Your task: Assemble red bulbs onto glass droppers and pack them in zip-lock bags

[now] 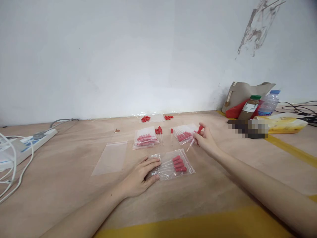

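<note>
My left hand (pixel 140 175) lies over the left end of a clear zip-lock bag (pixel 164 175), thumb and fingers holding its two edges. Several droppers with red rubber bulbs (pixel 178 162) lie inside that bag, bulbs to the right. Between the thumb and fingers of my right hand (pixel 205 137) is a single dropper (pixel 192 142), tilted, its red bulb up and its thin tip pointing down left. Just left of this hand is another bag of droppers (pixel 184 132). Loose droppers (pixel 159 131) and one separate dropper (pixel 171 131) lie behind the bag under my left hand.
Filled bags are stacked (pixel 146 138) mid-table, with a flat zip-lock bag (pixel 111 158) to their left. Red bulbs (pixel 145 119) lie near the wall. A power strip (pixel 29 147) with cables is at left; bottles (pixel 249 107), a beige bag (pixel 247 91) and a yellow packet (pixel 284 124) stand right.
</note>
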Demonstrator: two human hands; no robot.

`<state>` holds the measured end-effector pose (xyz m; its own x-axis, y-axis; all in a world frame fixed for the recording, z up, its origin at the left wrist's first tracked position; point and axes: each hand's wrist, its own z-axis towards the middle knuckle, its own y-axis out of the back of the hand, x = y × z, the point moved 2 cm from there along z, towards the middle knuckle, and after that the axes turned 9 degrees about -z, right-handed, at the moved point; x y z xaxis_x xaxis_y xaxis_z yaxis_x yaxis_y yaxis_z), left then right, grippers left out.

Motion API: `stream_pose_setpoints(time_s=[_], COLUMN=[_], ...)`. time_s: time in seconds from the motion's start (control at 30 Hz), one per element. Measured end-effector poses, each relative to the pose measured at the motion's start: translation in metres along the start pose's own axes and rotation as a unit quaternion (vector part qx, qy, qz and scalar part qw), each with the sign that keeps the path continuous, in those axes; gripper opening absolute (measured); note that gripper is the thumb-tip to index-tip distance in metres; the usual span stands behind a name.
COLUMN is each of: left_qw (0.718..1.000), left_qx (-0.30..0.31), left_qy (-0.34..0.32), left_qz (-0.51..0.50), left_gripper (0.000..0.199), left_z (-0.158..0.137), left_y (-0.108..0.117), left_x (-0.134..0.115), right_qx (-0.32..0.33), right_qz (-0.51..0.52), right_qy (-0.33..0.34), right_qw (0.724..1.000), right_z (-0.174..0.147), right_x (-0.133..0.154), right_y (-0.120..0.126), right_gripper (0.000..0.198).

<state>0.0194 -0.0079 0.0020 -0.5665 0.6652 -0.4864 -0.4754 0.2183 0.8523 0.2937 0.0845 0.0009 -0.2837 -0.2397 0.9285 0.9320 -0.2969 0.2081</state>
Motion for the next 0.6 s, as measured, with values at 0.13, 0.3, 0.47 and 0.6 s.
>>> stream_pose_setpoints(time_s=[0.13, 0.3, 0.47, 0.6], left_qw=[1.000, 1.000, 1.000, 1.000], left_qx=[0.001, -0.004, -0.001, -0.003], left_qy=[0.000, -0.008, -0.007, -0.008], left_qz=[-0.004, -0.015, -0.010, -0.014], left_gripper=[0.039, 0.039, 0.039, 0.039], left_z=[0.000, 0.000, 0.000, 0.000], left_y=[0.000, 0.001, 0.001, 0.001], left_x=[0.000, -0.002, -0.001, 0.000], right_qx=[-0.045, -0.011, 0.020, -0.021], right_qz=[0.051, 0.102, 0.151, 0.147], right_qy=[-0.024, -0.063, -0.098, -0.077], right_qw=[0.997, 0.993, 0.983, 0.986], right_z=[-0.021, -0.033, -0.039, -0.037], right_x=[-0.017, -0.016, -0.015, -0.020], right_y=[0.010, -0.004, -0.008, 0.001], right_gripper=[0.063, 0.054, 0.046, 0.040])
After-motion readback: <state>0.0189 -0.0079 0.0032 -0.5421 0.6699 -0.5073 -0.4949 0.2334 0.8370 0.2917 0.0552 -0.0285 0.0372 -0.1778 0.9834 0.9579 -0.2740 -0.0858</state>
